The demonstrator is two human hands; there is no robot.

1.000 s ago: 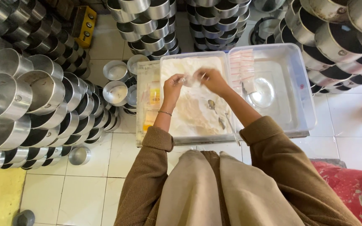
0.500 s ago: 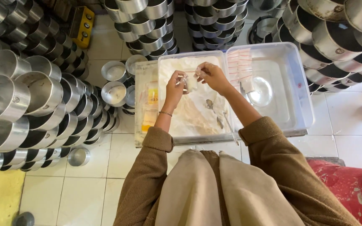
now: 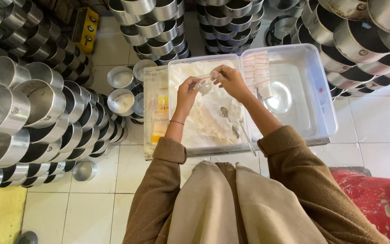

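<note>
White tiled floor (image 3: 375, 122), stacked metal pans (image 3: 19, 113) all around. Left hand (image 3: 188, 90) and right hand (image 3: 231, 81) both pinch a small clear bag (image 3: 205, 85) between the fingers, held over white powder (image 3: 204, 122) in a clear plastic bin (image 3: 172, 104). Spoon (image 3: 224, 112) lies on the powder. Second bin (image 3: 321, 99) beside holds a metal bowl (image 3: 278, 97).

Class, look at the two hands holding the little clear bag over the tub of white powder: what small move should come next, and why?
Probably press the small clear plastic bag shut. The left hand and right hand both pinch its top edge above the clear plastic tub of white powder, and it seems to hold some powder already.
</note>
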